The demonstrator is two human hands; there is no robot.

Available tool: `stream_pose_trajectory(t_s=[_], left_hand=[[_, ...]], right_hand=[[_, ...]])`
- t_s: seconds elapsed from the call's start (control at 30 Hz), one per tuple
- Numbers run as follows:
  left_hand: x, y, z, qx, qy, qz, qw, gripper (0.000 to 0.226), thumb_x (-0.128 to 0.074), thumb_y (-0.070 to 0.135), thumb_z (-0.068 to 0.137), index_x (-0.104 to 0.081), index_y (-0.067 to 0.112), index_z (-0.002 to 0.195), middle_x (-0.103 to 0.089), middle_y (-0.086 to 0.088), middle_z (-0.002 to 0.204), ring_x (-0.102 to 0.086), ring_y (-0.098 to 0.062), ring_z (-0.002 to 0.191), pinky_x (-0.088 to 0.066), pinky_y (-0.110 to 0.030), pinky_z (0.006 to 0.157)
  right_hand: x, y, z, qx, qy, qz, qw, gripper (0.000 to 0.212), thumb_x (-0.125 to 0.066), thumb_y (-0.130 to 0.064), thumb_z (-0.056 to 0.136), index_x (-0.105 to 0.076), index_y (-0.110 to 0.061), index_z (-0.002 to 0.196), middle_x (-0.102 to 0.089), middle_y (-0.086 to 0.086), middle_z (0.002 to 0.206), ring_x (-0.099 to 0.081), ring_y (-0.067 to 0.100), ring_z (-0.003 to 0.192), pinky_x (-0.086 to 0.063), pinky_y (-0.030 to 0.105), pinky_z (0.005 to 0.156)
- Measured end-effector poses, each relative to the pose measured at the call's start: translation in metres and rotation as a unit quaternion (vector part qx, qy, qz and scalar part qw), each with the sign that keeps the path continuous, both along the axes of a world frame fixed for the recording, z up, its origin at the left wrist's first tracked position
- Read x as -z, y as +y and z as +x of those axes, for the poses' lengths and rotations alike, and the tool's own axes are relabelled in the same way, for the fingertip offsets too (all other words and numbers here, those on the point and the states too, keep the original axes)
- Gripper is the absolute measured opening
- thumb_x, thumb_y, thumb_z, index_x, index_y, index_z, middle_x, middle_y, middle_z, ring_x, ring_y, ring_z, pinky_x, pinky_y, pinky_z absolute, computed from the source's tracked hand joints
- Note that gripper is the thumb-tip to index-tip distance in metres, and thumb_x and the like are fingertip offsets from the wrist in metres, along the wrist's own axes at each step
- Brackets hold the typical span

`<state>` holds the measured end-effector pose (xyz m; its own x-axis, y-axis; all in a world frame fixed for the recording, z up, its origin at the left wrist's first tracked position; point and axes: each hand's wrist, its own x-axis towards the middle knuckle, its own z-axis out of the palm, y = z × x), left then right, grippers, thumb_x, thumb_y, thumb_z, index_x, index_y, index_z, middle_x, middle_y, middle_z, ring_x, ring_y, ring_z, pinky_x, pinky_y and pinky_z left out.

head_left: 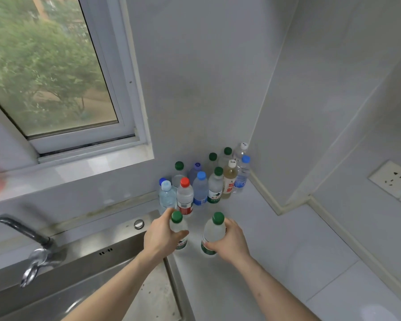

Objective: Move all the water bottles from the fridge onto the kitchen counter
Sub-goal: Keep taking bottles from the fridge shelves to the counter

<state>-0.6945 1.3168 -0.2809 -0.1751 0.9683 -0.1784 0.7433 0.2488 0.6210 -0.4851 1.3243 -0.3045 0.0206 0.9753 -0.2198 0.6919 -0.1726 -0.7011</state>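
Pale table (276,251): left hand (162,237) and right hand (232,242) each grip a green-capped bottle, left bottle (180,230), right bottle (213,235), setting them just before the bottle cluster (204,181); next, release both upright.

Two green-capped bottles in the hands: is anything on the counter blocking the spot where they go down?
Nothing visible does. The left hand and right hand each grip a green-capped bottle over bare counter. The standing bottles cluster farther back in the corner; the sink lies to the left.

Both forearms are bare to the frame's edge; the left hand (159,237) and right hand (232,242) apparently wear no rings.
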Motion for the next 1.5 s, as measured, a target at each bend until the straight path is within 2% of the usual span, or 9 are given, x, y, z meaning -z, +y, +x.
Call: stream_pose_trajectory(t_s=[0.07,0.23,0.4,0.53,0.7,1.0,1.13,1.23,1.5], left_hand=[[0.005,0.01,-0.002,-0.004,-0.001,-0.003,1.0,0.051,-0.085,0.044,0.078,-0.053,0.036,0.117,-0.062,0.018,0.1,-0.058,-0.014,0.089,-0.048,-0.032,0.072],[0.016,0.03,-0.004,-0.01,-0.002,0.013,1.0,0.046,-0.084,0.048,0.077,-0.05,0.038,0.107,-0.067,0.016,0.098,-0.065,-0.018,0.089,-0.058,-0.041,0.076],[0.022,0.041,-0.01,-0.024,0.002,0.046,0.999,0.041,-0.083,0.044,0.079,-0.05,0.036,0.102,-0.065,0.015,0.096,-0.061,-0.017,0.084,-0.051,-0.036,0.067],[0.024,0.046,-0.012,-0.028,0.018,0.058,0.998,0.05,-0.082,0.044,0.08,-0.053,0.031,0.118,-0.053,0.012,0.112,-0.062,-0.021,0.088,-0.043,-0.032,0.065],[0.026,0.048,-0.014,-0.034,0.032,0.046,0.998,0.05,-0.08,0.043,0.083,-0.049,0.03,0.12,-0.047,0.01,0.116,-0.063,-0.027,0.083,-0.04,-0.033,0.062],[0.027,0.047,-0.012,-0.057,0.027,0.057,0.996,0.056,-0.079,0.043,0.085,-0.046,0.03,0.128,-0.047,0.009,0.124,-0.065,-0.024,0.088,-0.041,-0.031,0.064],[0.025,0.043,-0.015,-0.059,0.021,0.089,0.994,0.04,-0.068,0.04,0.092,-0.048,0.036,0.126,-0.048,0.016,0.128,-0.066,-0.02,0.075,-0.042,-0.032,0.063],[0.025,0.043,-0.013,-0.058,0.018,0.09,0.994,0.032,-0.066,0.032,0.096,-0.049,0.034,0.123,-0.053,0.015,0.125,-0.065,-0.024,0.078,-0.041,-0.033,0.064],[0.02,0.041,-0.009,-0.047,0.017,0.091,0.995,0.037,-0.066,0.028,0.098,-0.048,0.03,0.13,-0.054,0.011,0.127,-0.066,-0.021,0.081,-0.042,-0.029,0.064]], right_hand=[[0.007,0.011,-0.006,0.005,-0.005,-0.008,1.0,0.064,-0.095,-0.037,0.062,-0.066,-0.028,0.119,-0.061,-0.008,0.117,-0.062,0.017,0.11,-0.052,0.033,0.091],[0.016,0.033,-0.019,0.007,-0.015,-0.017,1.0,0.067,-0.096,-0.034,0.064,-0.065,-0.026,0.123,-0.062,-0.007,0.122,-0.062,0.019,0.115,-0.051,0.031,0.095],[0.022,0.053,-0.034,0.011,-0.008,-0.018,1.0,0.069,-0.096,-0.03,0.062,-0.065,-0.025,0.124,-0.064,-0.007,0.124,-0.062,0.019,0.115,-0.05,0.03,0.094],[0.026,0.067,-0.045,0.003,-0.003,-0.016,1.0,0.07,-0.094,-0.026,0.059,-0.067,-0.025,0.123,-0.065,-0.006,0.124,-0.064,0.019,0.114,-0.05,0.028,0.092],[0.032,0.078,-0.059,-0.007,0.014,-0.012,1.0,0.069,-0.096,-0.025,0.059,-0.069,-0.026,0.123,-0.066,-0.007,0.126,-0.063,0.019,0.117,-0.053,0.033,0.1],[0.034,0.085,-0.072,-0.009,0.023,-0.024,0.999,0.069,-0.094,-0.021,0.068,-0.062,-0.022,0.13,-0.053,-0.002,0.128,-0.06,0.022,0.117,-0.049,0.031,0.099],[0.033,0.081,-0.069,0.005,0.028,-0.016,0.999,0.074,-0.093,-0.023,0.07,-0.057,-0.023,0.134,-0.054,-0.001,0.132,-0.057,0.021,0.121,-0.049,0.035,0.103],[0.031,0.079,-0.073,0.02,0.018,-0.011,1.0,0.069,-0.093,-0.024,0.072,-0.058,-0.022,0.132,-0.056,0.0,0.133,-0.057,0.022,0.122,-0.049,0.035,0.102],[0.023,0.076,-0.078,0.028,0.027,-0.035,0.999,0.07,-0.091,-0.018,0.077,-0.056,-0.019,0.138,-0.053,0.004,0.143,-0.055,0.025,0.131,-0.044,0.032,0.106]])
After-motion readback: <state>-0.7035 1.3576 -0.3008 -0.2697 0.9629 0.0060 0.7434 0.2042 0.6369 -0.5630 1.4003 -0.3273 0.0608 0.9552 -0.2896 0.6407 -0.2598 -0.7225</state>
